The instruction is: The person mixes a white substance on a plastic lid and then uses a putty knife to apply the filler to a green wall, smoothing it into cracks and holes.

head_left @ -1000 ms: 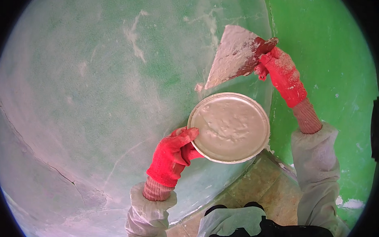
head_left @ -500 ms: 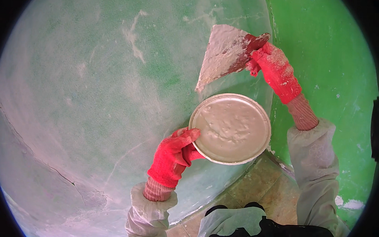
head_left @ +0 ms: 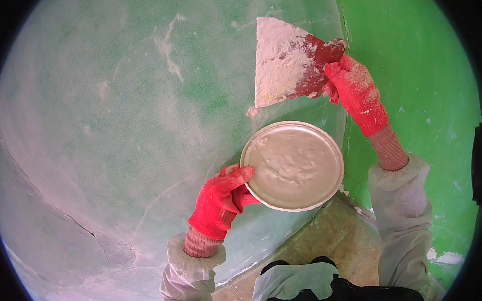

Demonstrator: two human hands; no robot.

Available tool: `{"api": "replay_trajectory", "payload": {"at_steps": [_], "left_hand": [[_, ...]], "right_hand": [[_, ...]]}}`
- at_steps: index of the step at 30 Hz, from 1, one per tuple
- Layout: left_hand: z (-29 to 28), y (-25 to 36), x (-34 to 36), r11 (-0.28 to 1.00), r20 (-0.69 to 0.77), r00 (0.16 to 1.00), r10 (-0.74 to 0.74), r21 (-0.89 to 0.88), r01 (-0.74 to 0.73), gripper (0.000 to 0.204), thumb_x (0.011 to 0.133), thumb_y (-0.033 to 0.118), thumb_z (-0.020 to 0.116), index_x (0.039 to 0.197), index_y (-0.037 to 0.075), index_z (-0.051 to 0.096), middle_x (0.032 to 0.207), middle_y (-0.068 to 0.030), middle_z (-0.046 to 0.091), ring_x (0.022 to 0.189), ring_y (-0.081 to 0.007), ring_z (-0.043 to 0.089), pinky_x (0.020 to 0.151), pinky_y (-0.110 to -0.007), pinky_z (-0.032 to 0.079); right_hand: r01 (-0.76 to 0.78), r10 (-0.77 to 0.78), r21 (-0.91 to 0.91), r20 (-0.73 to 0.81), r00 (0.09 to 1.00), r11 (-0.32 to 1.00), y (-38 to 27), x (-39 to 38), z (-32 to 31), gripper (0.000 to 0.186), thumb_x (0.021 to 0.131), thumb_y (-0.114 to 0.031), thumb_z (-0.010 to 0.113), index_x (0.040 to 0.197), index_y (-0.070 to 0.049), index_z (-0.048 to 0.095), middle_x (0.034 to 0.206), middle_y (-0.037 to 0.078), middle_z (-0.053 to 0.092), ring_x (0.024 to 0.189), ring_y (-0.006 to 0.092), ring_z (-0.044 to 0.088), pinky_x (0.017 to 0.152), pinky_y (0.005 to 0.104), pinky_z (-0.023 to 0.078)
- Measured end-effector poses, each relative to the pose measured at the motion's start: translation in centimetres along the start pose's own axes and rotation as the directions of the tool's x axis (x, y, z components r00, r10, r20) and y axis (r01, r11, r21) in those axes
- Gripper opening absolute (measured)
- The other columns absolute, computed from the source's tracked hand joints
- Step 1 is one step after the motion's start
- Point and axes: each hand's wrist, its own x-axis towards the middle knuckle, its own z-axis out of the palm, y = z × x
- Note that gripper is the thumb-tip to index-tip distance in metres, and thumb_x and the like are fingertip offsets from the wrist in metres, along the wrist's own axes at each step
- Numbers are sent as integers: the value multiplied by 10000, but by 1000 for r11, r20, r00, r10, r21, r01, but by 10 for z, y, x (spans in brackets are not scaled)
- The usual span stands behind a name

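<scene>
My left hand (head_left: 218, 200), in a red work glove, grips the left rim of a round, shallow container (head_left: 332, 201), thumb on top and fingers underneath. Pale, wet plaster-like paste (head_left: 294, 160) covers its inside. Higher up, my right hand (head_left: 354, 88), also red-gloved and dusted with dried paste, is closed on the handle end of a wide putty knife (head_left: 284, 62). Its flared red blade is smeared with pale paste, and its broad edge points left against the wall. Just below the blade's lower corner sits a small lump of paste (head_left: 252, 112).
A patchy pale-green wall (head_left: 119, 146) fills the left and middle, with a long crack (head_left: 43, 196) low on the left. It meets a bright green wall (head_left: 418, 93) at a corner on the right. Tiled floor (head_left: 344, 233) shows below, beside my light-clad legs (head_left: 289, 285).
The putty knife has turned so its broad edge stands nearly upright, its lower corner higher than before. A lump of paste now shows below it. My right hand shifted slightly right and down; the container barely moved.
</scene>
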Motion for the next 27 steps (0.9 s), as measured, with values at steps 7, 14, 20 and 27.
{"api": "replay_trajectory", "payload": {"at_steps": [7, 14, 20, 27], "left_hand": [[7, 5, 1, 990, -39, 994, -105, -99, 101, 292, 905, 97, 577, 1088, -125, 524, 1045, -132, 589, 926, -169, 612, 799, -270, 529], [-1, -2, 1, 988, -11, 1000, 28, 154, -26, 297, 907, 95, 572, 1094, -132, 526, 1089, -138, 572, 969, -184, 606, 808, -284, 540], [0, 3, 2, 987, -29, 993, -113, -117, 109, 283, 896, 54, 576, 1136, -94, 548, 1119, -156, 563, 980, -193, 599, 829, -290, 522], [-3, -3, 1, 972, -39, 998, 46, 232, -36, 286, 906, 91, 570, 1100, -116, 532, 1100, -146, 566, 991, -213, 601, 828, -306, 543]], "right_hand": [[-80, 81, 15, -58, 995, 997, 11, -4, 2, 215, 922, -248, 547, 987, -51, 603, 653, 22, 595, 493, 75, 520, 455, 238, 443], [-93, 94, 42, -3, 996, 995, 13, -4, 9, 218, 923, -261, 545, 982, -57, 595, 654, 20, 597, 487, 81, 528, 440, 240, 429], [-94, 100, 92, -66, 993, 991, 11, -8, 5, 217, 920, -261, 552, 968, -52, 586, 644, 27, 591, 473, 86, 522, 437, 245, 428], [-113, 114, 84, -8, 993, 990, 15, -7, 15, 235, 916, -254, 545, 996, -38, 592, 642, 36, 593, 481, 89, 533, 436, 247, 433]]}}
